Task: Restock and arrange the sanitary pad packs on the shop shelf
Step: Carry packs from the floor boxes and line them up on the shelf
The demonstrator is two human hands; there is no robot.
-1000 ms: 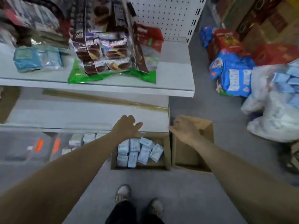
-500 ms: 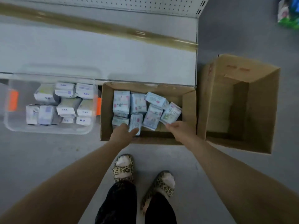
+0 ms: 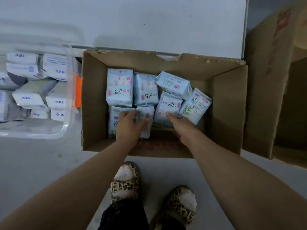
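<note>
7 pale blue sanitary pad packs (image 3: pixel 119 87) sit loose in an open cardboard box (image 3: pixel 227 103) on the floor (image 3: pixel 41 163). That is the stock, not yet up on the shelf (image 3: pixel 149 27), whose white bottom board shows just behind the box. Some packs stand in a rough row and 3 on the right lean against each other, so they look tipped in rather than arranged. The left hand (image 3: pixel 128 125) is down on the 2 nearest packs, fingers and thumb spread wide across their tops, likely to gather both at once. The right hand (image 3: pixel 180 125) has its fingertips against a tilted pack in the middle. Its thumb is hidden and the frame is blurred, so I cannot tell whether it pinches or only touches. Both arms reach in from the near side because the person stands right over the box, leopard-print slippers (image 3: pixel 124 180) just short of its front wall. To the left is a clear plastic bin (image 3: pixel 68 127) of white ABC packs (image 3: pixel 28 98), kept apart as separate stock. To the right a taller cardboard box (image 3: pixel 265 97) stands touching the first.
</note>
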